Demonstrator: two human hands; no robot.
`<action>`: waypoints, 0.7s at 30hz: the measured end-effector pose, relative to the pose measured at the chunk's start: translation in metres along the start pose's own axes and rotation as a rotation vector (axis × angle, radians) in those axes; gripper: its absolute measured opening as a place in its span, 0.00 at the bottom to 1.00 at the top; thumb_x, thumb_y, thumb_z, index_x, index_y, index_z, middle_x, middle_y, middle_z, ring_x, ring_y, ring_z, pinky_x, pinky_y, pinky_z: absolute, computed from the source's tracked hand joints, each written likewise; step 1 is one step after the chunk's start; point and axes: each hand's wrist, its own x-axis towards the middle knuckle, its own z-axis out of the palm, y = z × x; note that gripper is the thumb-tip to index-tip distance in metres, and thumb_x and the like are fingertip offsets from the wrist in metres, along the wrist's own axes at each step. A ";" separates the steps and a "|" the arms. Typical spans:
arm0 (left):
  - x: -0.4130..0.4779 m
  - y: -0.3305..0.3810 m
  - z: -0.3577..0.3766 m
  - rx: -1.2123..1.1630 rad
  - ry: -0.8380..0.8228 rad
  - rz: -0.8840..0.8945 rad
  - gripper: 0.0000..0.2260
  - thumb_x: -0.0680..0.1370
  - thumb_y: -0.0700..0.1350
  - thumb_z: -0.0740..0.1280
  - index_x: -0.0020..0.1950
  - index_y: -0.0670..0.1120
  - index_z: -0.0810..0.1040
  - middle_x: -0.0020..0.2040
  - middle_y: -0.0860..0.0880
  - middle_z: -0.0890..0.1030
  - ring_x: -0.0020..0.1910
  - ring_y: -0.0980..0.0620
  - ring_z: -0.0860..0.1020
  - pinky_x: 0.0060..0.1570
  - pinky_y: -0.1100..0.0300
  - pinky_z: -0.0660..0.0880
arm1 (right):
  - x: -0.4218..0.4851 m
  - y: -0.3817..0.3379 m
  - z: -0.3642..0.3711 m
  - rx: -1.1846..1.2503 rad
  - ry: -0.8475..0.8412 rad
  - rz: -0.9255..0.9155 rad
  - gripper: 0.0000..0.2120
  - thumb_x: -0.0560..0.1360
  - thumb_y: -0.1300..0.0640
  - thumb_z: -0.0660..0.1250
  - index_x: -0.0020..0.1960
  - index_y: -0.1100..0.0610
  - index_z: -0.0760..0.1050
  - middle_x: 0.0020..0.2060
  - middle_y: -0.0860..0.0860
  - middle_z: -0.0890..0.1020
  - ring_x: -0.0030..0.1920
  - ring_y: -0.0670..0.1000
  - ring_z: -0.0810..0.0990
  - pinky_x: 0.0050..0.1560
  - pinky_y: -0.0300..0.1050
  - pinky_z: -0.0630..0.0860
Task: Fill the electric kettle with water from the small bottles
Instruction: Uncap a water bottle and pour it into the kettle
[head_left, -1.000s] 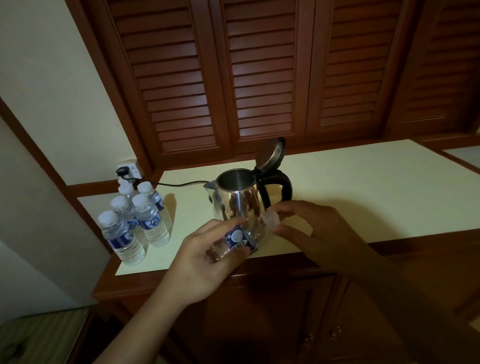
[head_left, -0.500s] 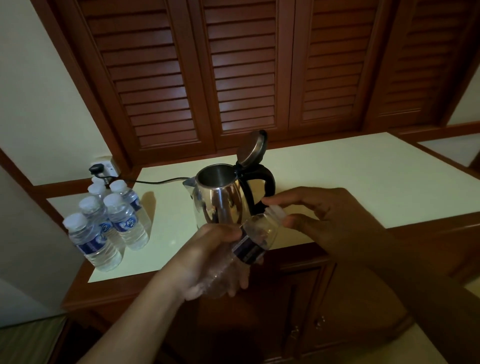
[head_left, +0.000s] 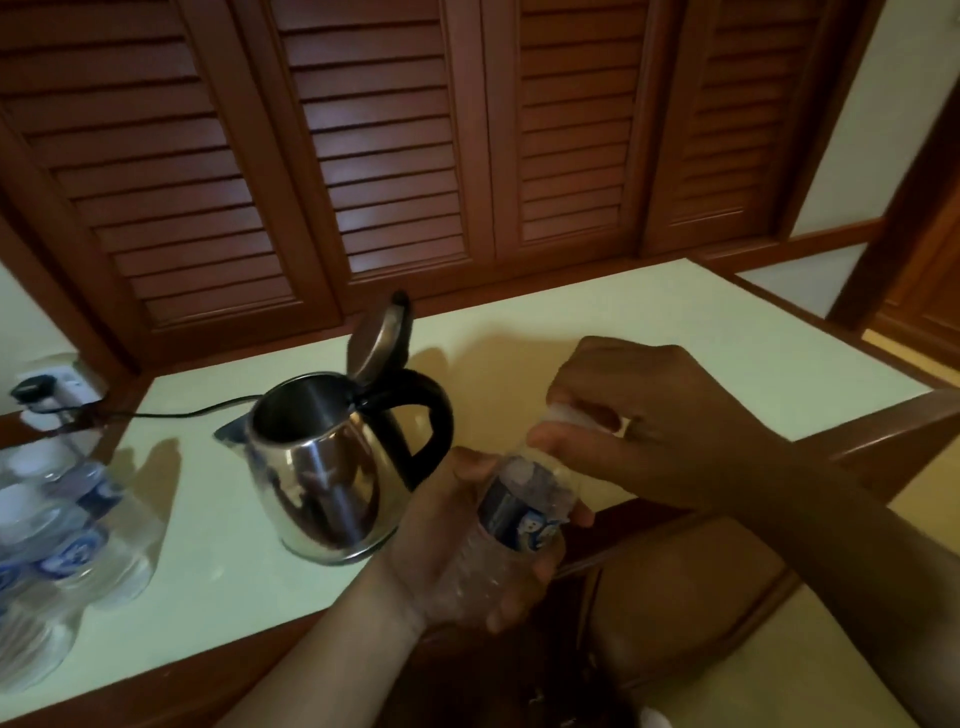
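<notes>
A shiny steel electric kettle (head_left: 322, 467) with a black handle stands on the cream counter (head_left: 675, 332), its lid tipped up and open. Just right of it my left hand (head_left: 447, 561) grips a small clear water bottle (head_left: 519, 512) with a blue label, held nearly upright in front of the counter edge. My right hand (head_left: 660, 426) pinches the white cap (head_left: 566, 415) at the bottle's top. Whether the cap is still on the neck cannot be told. Several more small bottles (head_left: 57, 525) stand grouped at the left edge, blurred.
A black cord (head_left: 171, 414) runs from the kettle to a wall socket (head_left: 47, 389) at the left. Brown louvred doors (head_left: 389, 156) rise behind the counter. A wooden cabinet front (head_left: 675, 597) lies below the counter edge.
The view has swung right and closer. The bottle in my left hand has tilted from lying sideways to nearly upright. My right hand stays on the cap.
</notes>
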 end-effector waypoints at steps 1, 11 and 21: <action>0.013 0.005 0.001 0.005 0.032 0.011 0.27 0.75 0.61 0.68 0.61 0.39 0.83 0.44 0.44 0.86 0.32 0.50 0.85 0.28 0.61 0.77 | 0.002 0.012 -0.002 -0.034 0.025 0.010 0.21 0.80 0.46 0.63 0.35 0.59 0.73 0.29 0.49 0.72 0.32 0.48 0.71 0.33 0.46 0.69; 0.182 0.046 0.002 1.216 1.054 0.623 0.16 0.74 0.63 0.72 0.60 0.64 0.79 0.53 0.59 0.85 0.51 0.59 0.84 0.52 0.54 0.83 | 0.021 0.179 -0.061 -0.182 0.009 0.517 0.23 0.80 0.34 0.55 0.40 0.51 0.73 0.29 0.49 0.76 0.31 0.46 0.75 0.36 0.44 0.74; 0.320 0.079 -0.049 1.114 0.752 0.258 0.27 0.81 0.45 0.71 0.77 0.64 0.70 0.66 0.63 0.82 0.63 0.64 0.80 0.59 0.68 0.75 | 0.003 0.324 -0.113 0.187 0.148 0.477 0.11 0.84 0.52 0.59 0.65 0.43 0.71 0.55 0.33 0.75 0.57 0.25 0.72 0.51 0.21 0.70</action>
